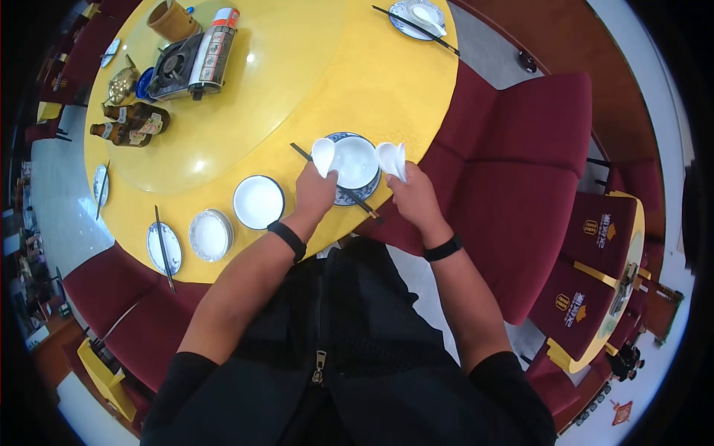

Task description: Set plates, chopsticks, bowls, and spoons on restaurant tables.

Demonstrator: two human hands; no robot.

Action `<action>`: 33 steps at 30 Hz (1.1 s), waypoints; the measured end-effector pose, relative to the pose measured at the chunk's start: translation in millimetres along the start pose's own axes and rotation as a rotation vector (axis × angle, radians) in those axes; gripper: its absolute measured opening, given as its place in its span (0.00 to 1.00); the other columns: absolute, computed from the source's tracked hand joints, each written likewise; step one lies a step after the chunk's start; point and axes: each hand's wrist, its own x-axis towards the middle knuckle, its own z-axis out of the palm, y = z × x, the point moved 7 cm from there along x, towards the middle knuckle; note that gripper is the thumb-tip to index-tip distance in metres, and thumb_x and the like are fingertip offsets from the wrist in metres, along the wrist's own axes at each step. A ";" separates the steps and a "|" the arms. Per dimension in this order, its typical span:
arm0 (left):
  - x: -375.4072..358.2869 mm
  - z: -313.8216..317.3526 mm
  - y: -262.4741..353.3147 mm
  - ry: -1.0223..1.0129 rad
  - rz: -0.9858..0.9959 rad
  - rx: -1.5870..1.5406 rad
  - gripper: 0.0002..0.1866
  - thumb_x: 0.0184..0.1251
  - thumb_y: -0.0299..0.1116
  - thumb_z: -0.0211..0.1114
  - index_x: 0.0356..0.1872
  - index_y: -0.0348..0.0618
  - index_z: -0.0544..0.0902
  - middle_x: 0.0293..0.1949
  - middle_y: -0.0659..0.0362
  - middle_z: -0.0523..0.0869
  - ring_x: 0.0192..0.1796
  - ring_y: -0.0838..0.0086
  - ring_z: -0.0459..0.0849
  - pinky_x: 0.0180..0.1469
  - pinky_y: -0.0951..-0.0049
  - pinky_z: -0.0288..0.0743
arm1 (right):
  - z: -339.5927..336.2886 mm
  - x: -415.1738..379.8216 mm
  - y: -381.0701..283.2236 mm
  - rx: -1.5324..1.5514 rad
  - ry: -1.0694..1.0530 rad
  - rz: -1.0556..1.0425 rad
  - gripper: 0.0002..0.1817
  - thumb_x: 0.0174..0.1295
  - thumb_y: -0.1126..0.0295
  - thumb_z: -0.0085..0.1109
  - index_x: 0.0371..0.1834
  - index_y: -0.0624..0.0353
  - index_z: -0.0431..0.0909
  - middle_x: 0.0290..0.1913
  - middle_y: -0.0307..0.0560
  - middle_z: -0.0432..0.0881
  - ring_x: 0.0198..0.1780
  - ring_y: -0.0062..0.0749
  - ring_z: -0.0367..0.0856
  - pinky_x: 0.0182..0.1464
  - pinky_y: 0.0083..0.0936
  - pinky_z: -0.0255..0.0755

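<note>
My left hand [316, 192] is closed on the handle of a white soup spoon [323, 154], its bowl pointing away from me. In my right hand [415, 199] is a small bunch of white soup spoons [390, 157], pinched by the handles. Between the hands sits a white bowl [355, 162] over a blue-patterned plate [366, 195]. Dark chopsticks [361, 204] cross that plate, partly hidden by the bowl and my left hand. To the left of my left hand are another white bowl [259, 202] and a stack of small white dishes [210, 236].
The round table has a yellow cloth [387, 97] and a glass turntable [290, 67]. On it are brown bottles [145, 119], a portable gas stove [175, 68], a teapot [123, 82] and a wooden pot [171, 21]. Maroon chairs [513, 178] stand close on the right.
</note>
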 end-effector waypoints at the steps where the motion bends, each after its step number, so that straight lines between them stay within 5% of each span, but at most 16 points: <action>1: -1.2 -1.4 2.4 0.001 0.007 0.022 0.19 0.59 0.36 0.66 0.45 0.30 0.77 0.40 0.37 0.84 0.46 0.45 0.84 0.49 0.54 0.76 | 7.5 3.2 -0.1 -0.039 -0.038 -0.024 0.15 0.63 0.67 0.58 0.44 0.70 0.74 0.36 0.64 0.82 0.41 0.57 0.82 0.41 0.43 0.74; 6: -1.4 -2.3 -0.5 0.004 0.007 0.020 0.20 0.60 0.40 0.67 0.43 0.31 0.79 0.38 0.39 0.85 0.44 0.45 0.84 0.47 0.54 0.77 | 29.2 9.5 -28.1 -0.410 -0.137 -0.146 0.14 0.63 0.67 0.57 0.43 0.68 0.71 0.37 0.67 0.82 0.42 0.61 0.81 0.43 0.48 0.75; 8: -3.2 -3.1 -0.3 0.022 0.037 0.008 0.17 0.62 0.40 0.66 0.39 0.32 0.81 0.32 0.45 0.86 0.39 0.56 0.87 0.40 0.60 0.77 | 37.6 11.2 -33.3 -0.583 -0.186 -0.160 0.13 0.63 0.67 0.57 0.42 0.66 0.70 0.37 0.66 0.81 0.42 0.60 0.82 0.44 0.48 0.75; 14: -20.8 -23.7 1.9 0.114 0.097 0.035 0.15 0.63 0.39 0.65 0.38 0.34 0.81 0.31 0.45 0.86 0.34 0.56 0.87 0.39 0.61 0.77 | 49.3 16.0 -42.7 -0.731 -0.182 -0.242 0.13 0.63 0.67 0.57 0.43 0.66 0.70 0.39 0.64 0.80 0.42 0.59 0.81 0.45 0.48 0.76; 18: -33.1 -40.8 -2.4 0.066 0.129 -0.003 0.14 0.64 0.38 0.65 0.37 0.35 0.80 0.27 0.50 0.85 0.25 0.63 0.83 0.31 0.66 0.76 | 54.8 19.8 -44.8 -0.734 -0.199 -0.272 0.14 0.64 0.67 0.57 0.43 0.67 0.70 0.40 0.65 0.80 0.42 0.60 0.81 0.45 0.48 0.75; 21: -52.8 -43.6 -7.4 -0.205 -0.199 -0.346 0.12 0.67 0.36 0.63 0.39 0.35 0.77 0.22 0.61 0.76 0.18 0.81 0.72 0.19 0.78 0.65 | 45.6 19.0 -44.6 -0.689 -0.189 -0.167 0.13 0.65 0.67 0.55 0.45 0.65 0.70 0.39 0.66 0.81 0.43 0.61 0.81 0.45 0.49 0.75; 28: -81.1 -77.1 -24.6 -0.204 -0.274 -0.598 0.12 0.69 0.34 0.61 0.45 0.35 0.76 0.23 0.61 0.76 0.20 0.80 0.73 0.20 0.78 0.68 | 0.2 2.0 -52.7 -0.525 -0.002 -0.100 0.13 0.67 0.69 0.54 0.49 0.66 0.69 0.39 0.68 0.81 0.43 0.64 0.80 0.42 0.50 0.74; 30: -80.2 -85.5 -29.1 -0.167 -0.188 -0.613 0.11 0.68 0.34 0.61 0.37 0.35 0.76 0.21 0.60 0.77 0.19 0.78 0.74 0.21 0.76 0.69 | -3.3 -10.6 -72.6 -0.342 0.062 -0.321 0.11 0.65 0.72 0.54 0.47 0.66 0.70 0.40 0.67 0.81 0.45 0.65 0.79 0.42 0.47 0.74; 33: -83.6 -91.1 -23.6 -0.214 -0.188 -0.622 0.10 0.69 0.33 0.61 0.40 0.34 0.77 0.22 0.60 0.77 0.19 0.79 0.74 0.22 0.77 0.69 | 17.6 -14.3 -64.7 -0.208 -0.075 -0.206 0.15 0.62 0.66 0.62 0.44 0.67 0.74 0.40 0.66 0.81 0.43 0.61 0.81 0.41 0.42 0.74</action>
